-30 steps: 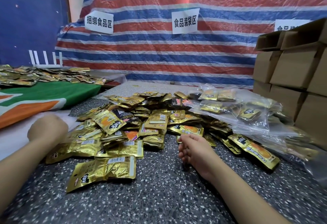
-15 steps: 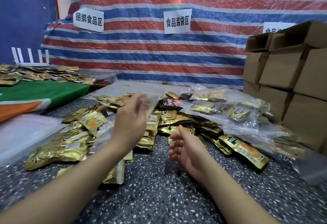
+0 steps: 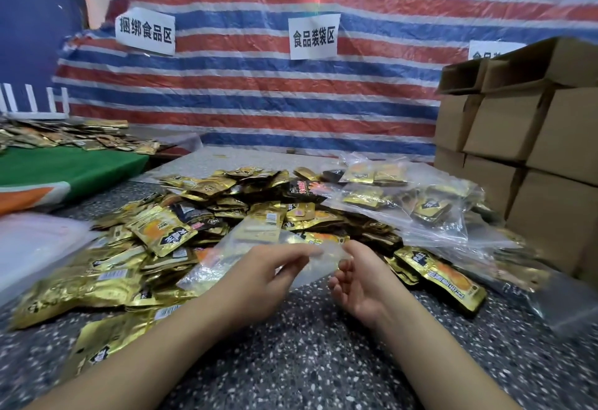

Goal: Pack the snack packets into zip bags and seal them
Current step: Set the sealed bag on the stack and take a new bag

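You held an empty clear zip bag (image 3: pixel 259 257) just above the near edge of the snack packets (image 3: pixel 207 215), which lay heaped on the speckled tabletop (image 3: pixel 307 351). Your left hand (image 3: pixel 262 277) pinched the bag's upper edge between thumb and fingertips; your right hand (image 3: pixel 359 277) was at the same edge, palm turned up, fingers curled, and appeared to pinch it too, though blur made that contact uncertain. Judged step: opening the mouth. To do it well, you needed one lip per hand, pulled apart along the whole zip line, with the mouth facing the heap so packets slid in flat. Risk noted: a thin film bag folds on itself if gripped at one corner only. Contents of this bag: none visible. Filled zip bags (image 3: pixel 411 202) lay to the right on the heap's far side, each showing gold packets through the film; whether they were sealed could not be read. A stack of unused clear bags (image 3: pixel 35 244) sat at the left. Cardboard boxes (image 3: pixel 524 138) stood stacked at the right, the top ones open, contents hidden.
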`<state>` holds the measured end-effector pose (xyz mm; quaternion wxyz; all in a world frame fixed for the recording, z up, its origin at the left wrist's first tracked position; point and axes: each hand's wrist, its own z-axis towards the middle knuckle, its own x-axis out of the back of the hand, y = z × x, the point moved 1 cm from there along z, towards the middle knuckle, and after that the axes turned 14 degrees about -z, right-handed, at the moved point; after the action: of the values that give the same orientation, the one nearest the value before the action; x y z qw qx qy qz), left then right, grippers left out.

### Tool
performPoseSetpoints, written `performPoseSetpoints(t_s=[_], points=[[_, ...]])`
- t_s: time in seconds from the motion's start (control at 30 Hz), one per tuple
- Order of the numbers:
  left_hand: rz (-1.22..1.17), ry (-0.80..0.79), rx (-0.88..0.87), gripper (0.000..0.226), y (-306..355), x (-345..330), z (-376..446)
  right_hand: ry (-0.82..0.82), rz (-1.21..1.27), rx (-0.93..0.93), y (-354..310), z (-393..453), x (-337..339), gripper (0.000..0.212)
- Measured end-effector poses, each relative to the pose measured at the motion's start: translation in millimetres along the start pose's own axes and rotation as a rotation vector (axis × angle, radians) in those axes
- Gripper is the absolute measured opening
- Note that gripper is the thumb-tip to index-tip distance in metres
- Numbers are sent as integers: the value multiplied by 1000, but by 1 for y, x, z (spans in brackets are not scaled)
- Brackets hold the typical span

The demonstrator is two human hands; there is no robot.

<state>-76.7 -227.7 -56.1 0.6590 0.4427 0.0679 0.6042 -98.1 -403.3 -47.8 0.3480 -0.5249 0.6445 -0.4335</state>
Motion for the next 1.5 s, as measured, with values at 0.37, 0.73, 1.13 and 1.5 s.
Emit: performPoseSetpoints(t_s=[0.37, 0.73, 1.13, 1.5], points=[[101, -131, -46, 30, 4, 2, -2, 15, -96, 14, -1, 4, 7, 26], [173, 104, -11, 43, 14, 7, 0, 742, -407, 1151, -15, -19, 9, 27], [85, 98, 73, 12, 12, 1, 1, 235, -685, 1007, 2, -15, -16, 18], [209, 156, -16, 17, 13, 5, -2, 20, -544, 847, -3, -21, -16, 21]])
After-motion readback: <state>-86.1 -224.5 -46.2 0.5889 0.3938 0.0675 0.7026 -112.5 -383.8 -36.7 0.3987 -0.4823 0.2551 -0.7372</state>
